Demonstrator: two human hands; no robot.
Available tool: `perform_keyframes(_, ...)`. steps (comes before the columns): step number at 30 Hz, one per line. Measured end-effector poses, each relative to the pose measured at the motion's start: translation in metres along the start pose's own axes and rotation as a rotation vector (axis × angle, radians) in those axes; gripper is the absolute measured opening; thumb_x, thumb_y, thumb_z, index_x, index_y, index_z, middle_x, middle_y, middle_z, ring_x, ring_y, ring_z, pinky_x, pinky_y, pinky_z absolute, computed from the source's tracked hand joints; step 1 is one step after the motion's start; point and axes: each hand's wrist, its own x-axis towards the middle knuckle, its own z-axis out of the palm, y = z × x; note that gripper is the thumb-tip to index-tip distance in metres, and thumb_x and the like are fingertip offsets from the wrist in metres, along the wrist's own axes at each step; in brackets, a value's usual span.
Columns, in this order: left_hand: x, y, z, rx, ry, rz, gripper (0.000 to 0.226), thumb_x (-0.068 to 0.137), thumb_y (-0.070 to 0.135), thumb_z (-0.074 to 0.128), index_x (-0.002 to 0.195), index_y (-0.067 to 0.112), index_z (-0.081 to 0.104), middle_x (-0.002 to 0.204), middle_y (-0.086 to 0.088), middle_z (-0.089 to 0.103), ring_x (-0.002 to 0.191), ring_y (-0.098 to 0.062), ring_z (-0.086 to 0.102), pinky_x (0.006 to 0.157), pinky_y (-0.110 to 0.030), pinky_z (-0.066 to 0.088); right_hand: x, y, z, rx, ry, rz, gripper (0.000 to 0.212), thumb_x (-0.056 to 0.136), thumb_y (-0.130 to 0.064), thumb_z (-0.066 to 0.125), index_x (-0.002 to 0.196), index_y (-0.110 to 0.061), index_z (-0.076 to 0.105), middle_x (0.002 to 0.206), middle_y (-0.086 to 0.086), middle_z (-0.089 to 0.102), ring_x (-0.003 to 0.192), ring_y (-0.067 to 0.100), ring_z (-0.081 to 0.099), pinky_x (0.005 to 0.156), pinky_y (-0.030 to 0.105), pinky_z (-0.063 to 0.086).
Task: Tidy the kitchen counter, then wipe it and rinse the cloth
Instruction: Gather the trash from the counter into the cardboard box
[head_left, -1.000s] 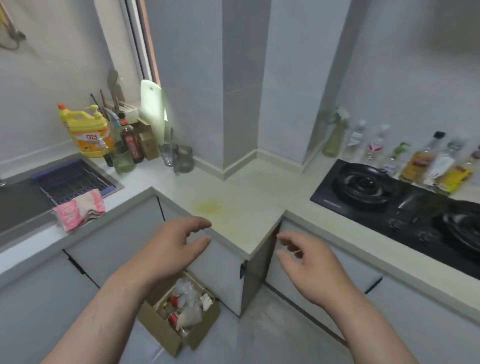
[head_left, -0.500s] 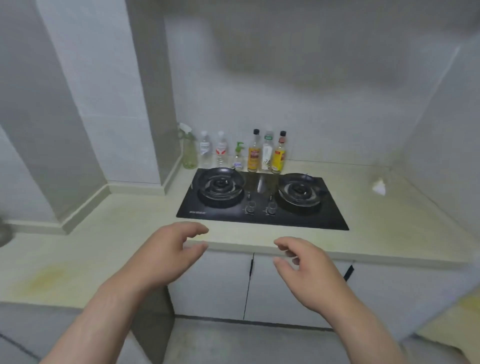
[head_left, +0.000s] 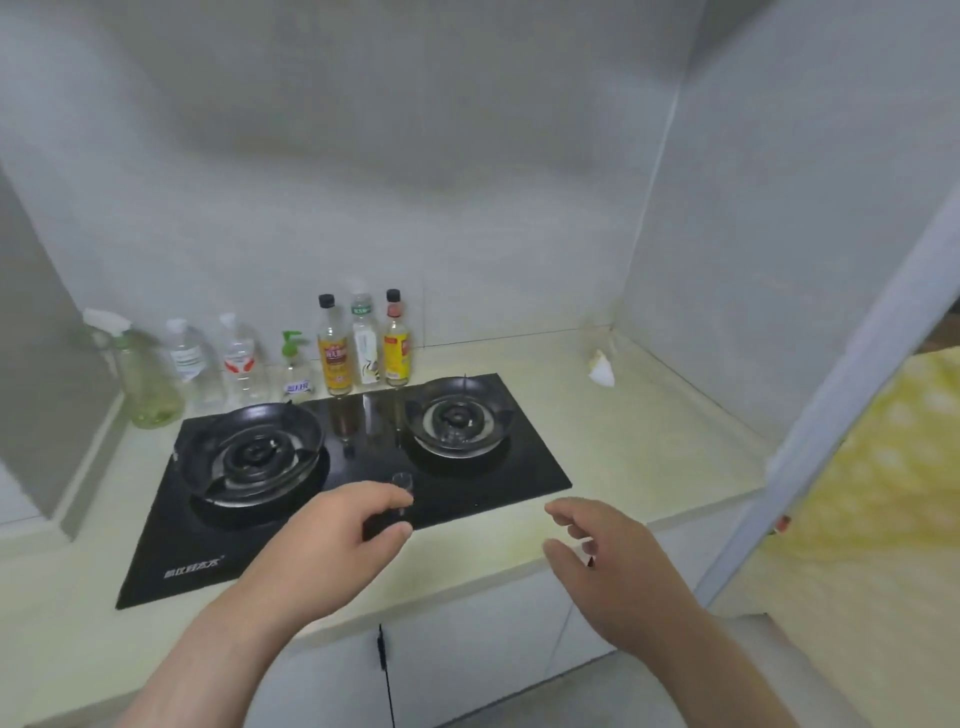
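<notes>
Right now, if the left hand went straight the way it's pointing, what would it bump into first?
Probably the small stove knob just beyond the left hand, on the black hob; depth is unclear.

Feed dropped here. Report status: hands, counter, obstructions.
Left hand and right hand open, empty. Pale beige counter stained yellow, no cloth in view. White crumpled scrap in back right corner.

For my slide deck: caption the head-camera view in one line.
Left hand and right hand hover empty over a black glass two-burner hob and pale counter, bottles lined behind.
</notes>
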Motion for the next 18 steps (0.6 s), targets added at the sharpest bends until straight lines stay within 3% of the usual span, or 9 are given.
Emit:
perform_keyframes(9, 0.082, 0.037, 0.041, 0.022, -0.097, 0.113, 0.031, 0.091, 0.037, 0.062, 0.121, 0.038, 0.061, 0.110, 0.029, 0.055, 0.103, 0.006, 0.054, 0.090, -0.014, 0.043, 0.032, 0.051, -0.042, -0.008, 0.082, 0.151, 0.035, 0.096, -0.041, 0.054, 0.130, -0.042, 0.050, 0.124, -0.025, 0.053, 0.111, 0.000, 0.053, 0.102, 0.027, 0.046)
perform_keyframes(15, 0.127, 0.083, 0.080, 0.028, -0.106, 0.126, 0.034, 0.092, 0.038, 0.060, 0.126, 0.038, 0.058, 0.116, 0.028, 0.052, 0.101, 0.005, 0.052, 0.088, -0.014, 0.040, 0.061, 0.107, -0.080, 0.015, 0.122, 0.149, 0.036, 0.095, -0.039, 0.055, 0.130, -0.039, 0.053, 0.119, -0.027, 0.054, 0.109, -0.003, 0.052, 0.100, 0.026, 0.045)
perform_keyframes(18, 0.150, 0.108, 0.102, 0.021, -0.115, 0.112, 0.033, 0.091, 0.039, 0.060, 0.125, 0.039, 0.059, 0.115, 0.030, 0.054, 0.102, 0.005, 0.055, 0.094, -0.020, 0.045, 0.078, 0.139, -0.105, 0.039, 0.120, 0.136, 0.034, 0.095, -0.037, 0.056, 0.129, -0.039, 0.053, 0.115, -0.031, 0.052, 0.108, -0.005, 0.052, 0.100, 0.026, 0.045)
